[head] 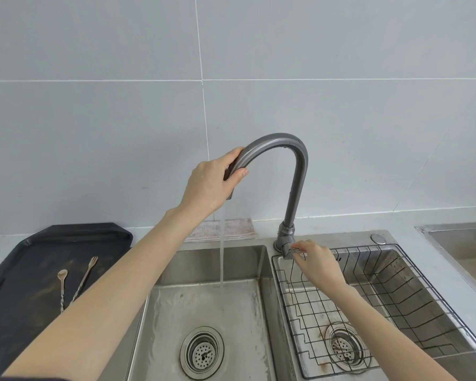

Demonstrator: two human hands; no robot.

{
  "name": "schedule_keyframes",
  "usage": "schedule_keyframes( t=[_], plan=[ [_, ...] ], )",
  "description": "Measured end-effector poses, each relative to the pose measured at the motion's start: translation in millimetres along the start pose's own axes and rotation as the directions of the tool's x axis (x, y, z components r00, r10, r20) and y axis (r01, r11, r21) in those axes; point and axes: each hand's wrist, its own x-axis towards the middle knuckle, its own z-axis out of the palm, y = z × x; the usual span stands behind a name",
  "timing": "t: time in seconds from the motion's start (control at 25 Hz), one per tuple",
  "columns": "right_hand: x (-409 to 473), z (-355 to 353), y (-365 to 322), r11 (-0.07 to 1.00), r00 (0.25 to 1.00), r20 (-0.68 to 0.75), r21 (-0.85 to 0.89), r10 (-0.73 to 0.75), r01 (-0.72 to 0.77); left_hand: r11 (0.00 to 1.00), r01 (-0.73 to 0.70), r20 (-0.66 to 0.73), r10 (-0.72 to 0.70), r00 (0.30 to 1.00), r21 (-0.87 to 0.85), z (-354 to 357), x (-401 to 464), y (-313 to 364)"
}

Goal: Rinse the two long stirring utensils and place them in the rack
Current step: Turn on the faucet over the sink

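Note:
Two long twisted-stem utensils lie on a black tray [19, 259] at the left: one with a small spoon end [62, 281], one with a fork end [87, 273], its lower part hidden behind my left forearm. My left hand [208, 185] is wrapped around the spout end of the grey gooseneck faucet [297, 171]. My right hand [316, 261] pinches the faucet handle [287, 250] at its base. Water [222, 251] streams down into the left sink basin [204, 306]. A wire rack [412, 303] sits in the right basin.
A pinkish cloth [231, 229] lies on the counter behind the left basin. Both basins have round drain strainers. Another steel basin edge [462, 237] shows at the far right. Grey tiled wall stands behind.

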Motion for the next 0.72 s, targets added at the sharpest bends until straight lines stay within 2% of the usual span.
schedule_keyframes(
  t=[0.16,0.32,0.4,0.56,0.72],
  plan=[
    [-10,-5,-5,0.994,0.998,0.029,-0.092,-0.053,0.055,1.0,-0.01,0.052,0.011,0.999,-0.015,-6,-14,-14],
    [-17,-1,-14,0.986,0.993,0.041,-0.116,-0.113,0.117,0.996,-0.04,0.115,0.031,0.993,0.076,-16,-37,-28],
    [-22,2,-24,0.98,0.99,0.07,-0.15,-0.12,0.13,0.99,-0.04,0.103,0.026,0.994,0.135,-21,-48,-33],
    [-33,5,-47,0.955,0.979,0.143,-0.237,-0.146,0.177,0.965,0.029,0.09,-0.054,0.994,0.259,-33,-71,-43],
    [-48,12,-70,0.945,0.966,0.195,-0.243,-0.171,0.217,0.906,0.122,0.203,-0.219,0.954,0.404,-45,-97,-67]
  ],
)
